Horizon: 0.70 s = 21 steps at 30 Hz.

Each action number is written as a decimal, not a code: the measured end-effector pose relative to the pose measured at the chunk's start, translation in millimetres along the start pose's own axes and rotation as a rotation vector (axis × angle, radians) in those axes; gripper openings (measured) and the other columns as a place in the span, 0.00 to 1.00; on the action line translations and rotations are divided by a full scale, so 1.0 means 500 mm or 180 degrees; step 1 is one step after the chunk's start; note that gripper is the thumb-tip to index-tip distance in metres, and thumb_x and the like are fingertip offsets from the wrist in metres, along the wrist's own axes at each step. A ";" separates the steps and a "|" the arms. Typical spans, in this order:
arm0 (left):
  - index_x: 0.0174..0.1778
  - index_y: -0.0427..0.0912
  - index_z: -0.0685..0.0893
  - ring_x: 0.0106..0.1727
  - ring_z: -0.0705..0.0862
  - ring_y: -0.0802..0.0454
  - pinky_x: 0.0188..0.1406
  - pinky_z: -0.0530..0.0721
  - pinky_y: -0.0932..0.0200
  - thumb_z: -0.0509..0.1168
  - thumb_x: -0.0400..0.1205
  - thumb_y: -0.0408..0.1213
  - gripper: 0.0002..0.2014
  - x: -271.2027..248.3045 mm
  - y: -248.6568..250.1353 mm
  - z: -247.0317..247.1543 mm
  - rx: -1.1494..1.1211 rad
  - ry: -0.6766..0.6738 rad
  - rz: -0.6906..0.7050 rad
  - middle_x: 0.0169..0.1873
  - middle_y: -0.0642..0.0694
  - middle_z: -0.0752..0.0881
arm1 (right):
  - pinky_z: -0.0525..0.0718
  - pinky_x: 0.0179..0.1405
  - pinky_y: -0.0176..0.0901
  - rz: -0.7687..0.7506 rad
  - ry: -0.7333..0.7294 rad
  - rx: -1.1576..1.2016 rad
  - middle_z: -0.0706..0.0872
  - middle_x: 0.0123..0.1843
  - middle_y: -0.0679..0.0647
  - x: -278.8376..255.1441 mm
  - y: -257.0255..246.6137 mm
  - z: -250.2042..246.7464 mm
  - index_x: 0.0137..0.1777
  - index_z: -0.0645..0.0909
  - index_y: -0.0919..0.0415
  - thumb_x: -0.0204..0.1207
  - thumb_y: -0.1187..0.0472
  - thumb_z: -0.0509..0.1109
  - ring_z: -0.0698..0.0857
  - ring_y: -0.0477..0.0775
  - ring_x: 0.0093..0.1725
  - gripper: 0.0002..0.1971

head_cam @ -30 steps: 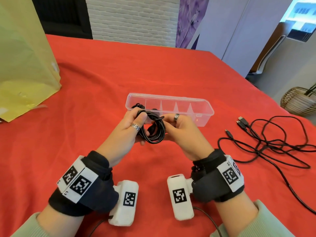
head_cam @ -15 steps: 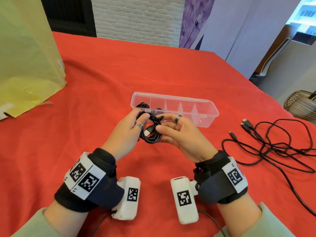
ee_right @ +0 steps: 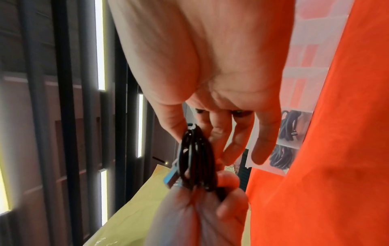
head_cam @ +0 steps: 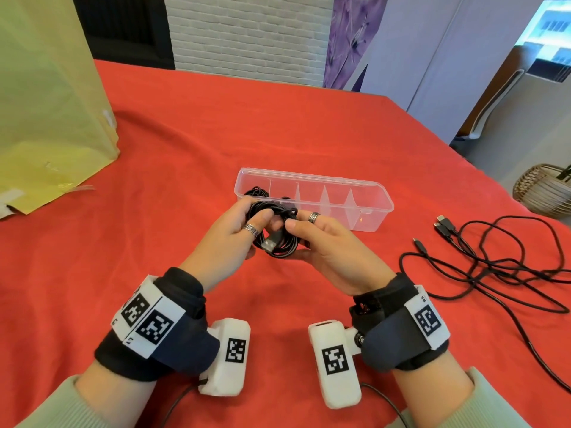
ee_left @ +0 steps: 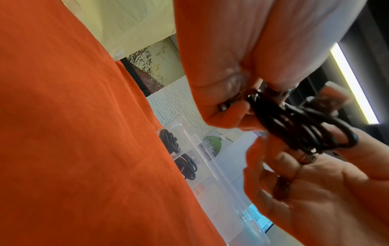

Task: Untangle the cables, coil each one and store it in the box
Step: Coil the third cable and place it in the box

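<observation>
A black coiled cable (head_cam: 279, 233) hangs in the air between both hands, just in front of the clear box (head_cam: 364, 183). My left hand (head_cam: 238, 233) grips the coil's left side, thumb over it. My right hand (head_cam: 309, 233) pinches the coil's right side near its USB plug (head_cam: 269, 244). The left wrist view shows the coil (ee_left: 299, 128) against my right fingers. In the right wrist view my thumb and forefinger pinch the coil (ee_right: 195, 158). Two coiled cables (ee_left: 170, 141) (ee_left: 188, 168) lie in the box's left compartments (ee_left: 212, 168). A tangle of loose black cables (head_cam: 494, 267) lies on the red cloth to the right.
A yellow-green bag (head_cam: 46, 97) stands at the table's far left. A wicker basket (head_cam: 543, 188) sits on the floor beyond the right table edge. White camera units (head_cam: 227, 359) (head_cam: 335, 362) hang below my wrists. The box's right compartments (head_cam: 370, 211) hold nothing.
The hands have turned the coil a little, and the USB plug now points down-left inside the loop. The hands stay in front of the box.
</observation>
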<state>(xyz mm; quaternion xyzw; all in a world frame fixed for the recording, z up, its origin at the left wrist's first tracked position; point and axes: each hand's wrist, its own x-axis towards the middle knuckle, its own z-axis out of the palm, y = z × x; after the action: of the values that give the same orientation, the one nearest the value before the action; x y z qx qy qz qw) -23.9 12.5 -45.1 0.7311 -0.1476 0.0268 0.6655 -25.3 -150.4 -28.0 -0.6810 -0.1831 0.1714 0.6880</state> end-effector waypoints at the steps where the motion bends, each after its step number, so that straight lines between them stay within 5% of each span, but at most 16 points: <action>1: 0.47 0.50 0.79 0.32 0.72 0.54 0.29 0.70 0.60 0.60 0.81 0.45 0.05 -0.001 0.003 0.004 -0.0150 0.0051 -0.0029 0.34 0.56 0.82 | 0.82 0.59 0.51 0.0010 0.0003 -0.0122 0.86 0.45 0.50 0.001 0.003 0.000 0.48 0.81 0.58 0.83 0.60 0.58 0.84 0.45 0.47 0.10; 6: 0.44 0.49 0.79 0.41 0.79 0.61 0.46 0.77 0.60 0.57 0.79 0.45 0.07 -0.005 0.015 0.017 -0.0646 0.0136 0.0052 0.34 0.57 0.82 | 0.75 0.69 0.60 0.0137 0.0003 -0.0445 0.86 0.63 0.53 0.003 0.006 0.001 0.52 0.85 0.56 0.77 0.49 0.59 0.82 0.51 0.64 0.16; 10: 0.51 0.47 0.77 0.48 0.84 0.59 0.50 0.84 0.59 0.60 0.76 0.47 0.11 -0.007 0.019 0.014 -0.0978 -0.0128 -0.0222 0.44 0.54 0.86 | 0.75 0.68 0.58 0.0148 0.0050 -0.0617 0.83 0.65 0.64 0.004 0.010 -0.003 0.61 0.81 0.67 0.77 0.47 0.59 0.81 0.57 0.63 0.25; 13: 0.56 0.46 0.75 0.47 0.85 0.57 0.48 0.87 0.56 0.73 0.70 0.37 0.20 -0.011 0.018 0.004 -0.0941 -0.0366 -0.0376 0.48 0.54 0.85 | 0.75 0.65 0.61 0.0043 0.0031 -0.1016 0.78 0.58 0.73 0.005 0.010 0.002 0.52 0.83 0.65 0.76 0.42 0.59 0.80 0.63 0.53 0.25; 15: 0.57 0.45 0.74 0.47 0.85 0.55 0.49 0.88 0.47 0.73 0.69 0.26 0.24 -0.013 0.017 0.003 -0.0807 -0.0489 -0.0418 0.50 0.52 0.84 | 0.74 0.63 0.66 -0.0053 -0.0025 -0.1199 0.76 0.47 0.67 0.004 0.007 0.005 0.46 0.83 0.66 0.78 0.46 0.56 0.77 0.58 0.48 0.23; 21: 0.62 0.45 0.75 0.43 0.86 0.50 0.42 0.87 0.52 0.61 0.78 0.16 0.23 -0.010 0.011 -0.001 -0.0689 -0.0566 -0.0526 0.50 0.41 0.82 | 0.70 0.65 0.47 0.0133 -0.0133 -0.1959 0.76 0.58 0.62 -0.001 0.008 -0.005 0.55 0.80 0.58 0.85 0.51 0.55 0.73 0.52 0.60 0.15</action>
<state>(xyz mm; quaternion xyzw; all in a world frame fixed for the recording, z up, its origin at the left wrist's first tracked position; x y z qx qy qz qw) -29.8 13.3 -41.1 0.6642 -0.1474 -0.1089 0.7247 -24.6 -152.8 -32.0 -0.8573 -0.2264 0.1360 0.4419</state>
